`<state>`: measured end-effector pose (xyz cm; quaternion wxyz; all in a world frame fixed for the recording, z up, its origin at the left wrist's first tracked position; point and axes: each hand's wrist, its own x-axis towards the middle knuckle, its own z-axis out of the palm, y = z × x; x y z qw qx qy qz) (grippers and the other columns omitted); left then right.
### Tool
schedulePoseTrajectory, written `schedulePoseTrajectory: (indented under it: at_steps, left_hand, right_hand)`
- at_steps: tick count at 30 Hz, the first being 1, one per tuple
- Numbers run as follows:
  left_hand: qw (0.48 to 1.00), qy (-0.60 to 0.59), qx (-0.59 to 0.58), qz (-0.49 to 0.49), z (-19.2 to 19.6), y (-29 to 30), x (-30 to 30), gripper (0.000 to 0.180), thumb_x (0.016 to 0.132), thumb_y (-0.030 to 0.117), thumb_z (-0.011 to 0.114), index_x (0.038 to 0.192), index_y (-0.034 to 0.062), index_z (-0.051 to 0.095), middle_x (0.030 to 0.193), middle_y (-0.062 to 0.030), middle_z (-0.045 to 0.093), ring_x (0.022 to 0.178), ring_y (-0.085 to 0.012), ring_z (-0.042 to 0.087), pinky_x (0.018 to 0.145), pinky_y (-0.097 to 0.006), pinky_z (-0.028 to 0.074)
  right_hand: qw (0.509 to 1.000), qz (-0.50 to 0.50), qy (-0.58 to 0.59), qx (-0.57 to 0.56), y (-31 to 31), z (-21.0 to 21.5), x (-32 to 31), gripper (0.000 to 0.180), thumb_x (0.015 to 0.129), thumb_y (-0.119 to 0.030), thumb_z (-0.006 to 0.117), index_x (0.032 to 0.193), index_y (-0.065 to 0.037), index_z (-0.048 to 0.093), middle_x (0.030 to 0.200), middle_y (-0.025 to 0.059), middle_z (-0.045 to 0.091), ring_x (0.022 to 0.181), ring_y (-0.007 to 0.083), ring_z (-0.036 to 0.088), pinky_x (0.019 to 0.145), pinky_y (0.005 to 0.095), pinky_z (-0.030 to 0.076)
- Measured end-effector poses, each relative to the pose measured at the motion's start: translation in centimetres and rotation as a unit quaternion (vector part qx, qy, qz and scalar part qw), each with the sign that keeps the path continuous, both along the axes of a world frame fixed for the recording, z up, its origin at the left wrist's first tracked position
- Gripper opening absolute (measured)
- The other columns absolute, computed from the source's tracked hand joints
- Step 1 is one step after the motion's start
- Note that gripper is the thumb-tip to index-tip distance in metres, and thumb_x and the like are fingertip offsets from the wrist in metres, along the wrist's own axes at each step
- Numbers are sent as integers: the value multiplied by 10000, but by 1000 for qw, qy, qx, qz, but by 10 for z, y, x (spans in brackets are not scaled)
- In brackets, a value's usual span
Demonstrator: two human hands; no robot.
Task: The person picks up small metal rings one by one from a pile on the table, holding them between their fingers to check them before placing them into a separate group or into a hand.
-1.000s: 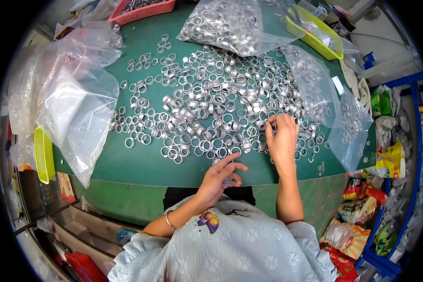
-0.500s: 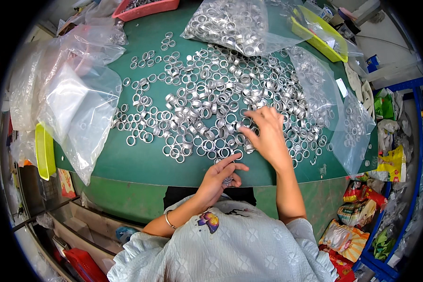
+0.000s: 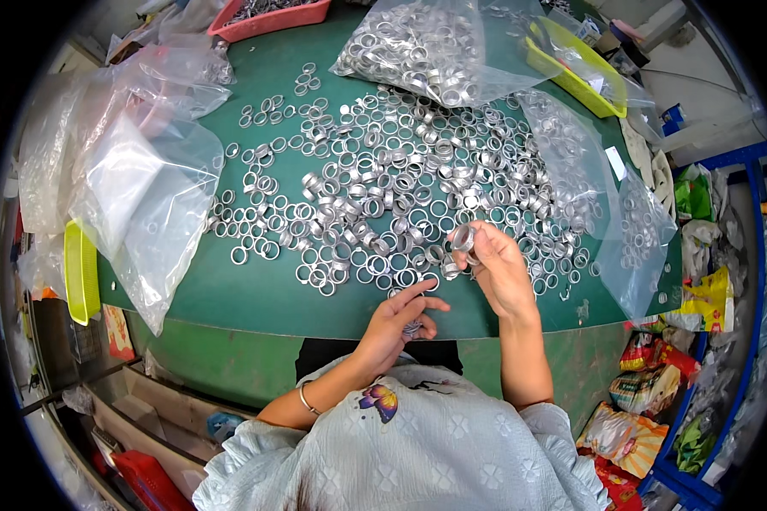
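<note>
Silver metal rings (image 3: 375, 183) lie in a wide loose spread over the green table (image 3: 204, 294), many of them overlapping. Just above the near part of this spread, my right hand (image 3: 498, 266) pinches a metal ring (image 3: 463, 238) between thumb and fingers; whether a second ring is behind it I cannot tell. My left hand (image 3: 398, 319) rests by the table's near edge with its index finger stretched out. Its lower fingers curl around some metal rings (image 3: 412, 328), mostly hidden by the hand.
A clear bag full of rings (image 3: 418, 51) lies at the far side. Empty-looking clear bags (image 3: 145, 183) cover the left. Another bag with rings (image 3: 643, 226) lies right. A yellow basket (image 3: 575, 68), a red tray (image 3: 268, 20) and a yellow-green basket (image 3: 81, 272) stand around the table's edges.
My right hand has closed on a metal ring and lifted it, turning and drawing slightly nearer to me. My left hand has stayed in place.
</note>
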<state>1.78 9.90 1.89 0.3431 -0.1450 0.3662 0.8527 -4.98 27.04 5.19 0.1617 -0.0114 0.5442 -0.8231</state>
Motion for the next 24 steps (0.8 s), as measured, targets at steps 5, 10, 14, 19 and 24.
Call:
schedulePoseTrajectory:
  at_steps: [5,10,14,19,24]
  left_hand:
    - [1000,4,1,2,-1,0,0,424,927,145,465,1316,-3,385,1021,-107,592,684,-117,553,646,-243,451]
    - [1000,1,1,4,2,-1,0,425,926,144,467,1315,-3,385,1019,-106,592,688,-117,556,646,-245,455]
    - [1000,0,1,3,0,-1,0,421,929,143,463,1315,-5,384,1016,-109,591,691,-120,558,651,-250,461]
    - [1000,1,0,1,1,-1,0,416,931,135,454,1316,-5,384,1021,-114,588,692,-123,560,653,-252,464]
    - [1000,-1,3,2,-1,-1,0,411,930,129,449,1314,-4,388,1024,-116,587,693,-122,561,653,-251,462]
  right_hand:
    - [999,9,11,-30,-3,5,9,327,940,-294,483,992,17,569,867,33,593,715,82,479,650,220,398]
    - [999,7,42,-18,-1,-1,12,296,927,-270,503,1029,5,541,911,58,586,725,100,490,616,224,404]
    - [944,24,-79,-319,5,1,1,266,921,-191,492,1106,1,490,986,104,568,728,136,516,546,208,415]
    - [965,-23,-110,-237,9,-19,-8,268,923,-203,493,1106,-6,485,983,115,576,726,143,559,474,181,409]
    - [983,-21,-53,-176,-2,-16,3,279,892,-248,567,1045,-22,509,892,91,599,594,111,540,399,165,349]
